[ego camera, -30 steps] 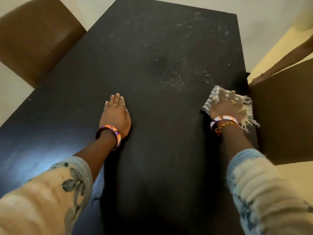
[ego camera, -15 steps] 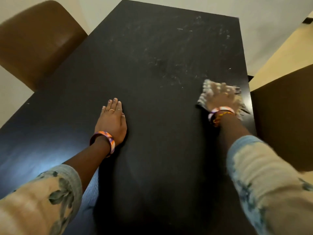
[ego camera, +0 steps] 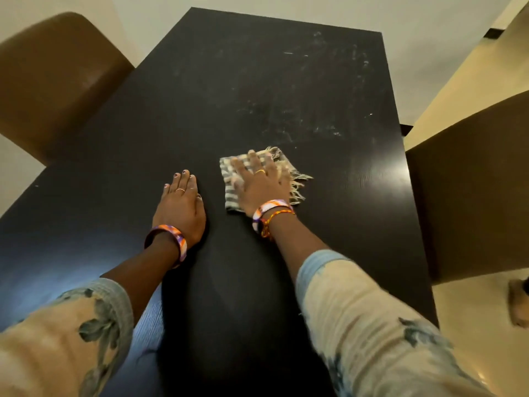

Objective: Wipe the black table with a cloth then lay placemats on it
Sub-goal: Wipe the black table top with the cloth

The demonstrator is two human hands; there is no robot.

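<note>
Cloth [ego camera: 259, 179], striped grey and white with a frayed fringe, lies at the centre of the frame on the black surface [ego camera: 357, 196]. Right hand [ego camera: 259, 183] presses flat on it, fingers spread wide. Left hand [ego camera: 180, 209] rests just beside it to the left, flat on the surface, fingers straight and together. Pale smears mark the surface above the cloth. Brown chairs [ego camera: 54, 81] stand at both side edges.
</note>
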